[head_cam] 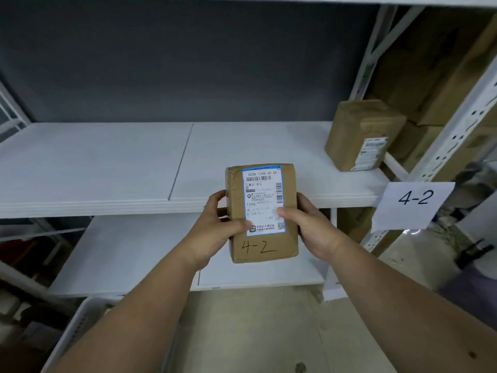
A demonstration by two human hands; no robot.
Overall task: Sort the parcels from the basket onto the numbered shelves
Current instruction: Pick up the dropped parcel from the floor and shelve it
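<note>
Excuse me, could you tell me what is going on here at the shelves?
A person holds a cardboard parcel in both hands, left hand and right hand, in front of a white shelf. "4-2" is handwritten on it, matching the shelf tag. Another parcel stands on that shelf.

The parcel (262, 214) at frame centre is matt brown cardboard, creased at its edges, with a smooth white paper label (264, 201) edged in blue. A second parcel (361, 135) at right is the same dull cardboard, wrapped in slightly shiny tape. The shelf (107, 162) boards are smooth, matt white; the perforated upright (454, 135) looks like white painted metal. The tag (414, 204) is plain paper.
</note>
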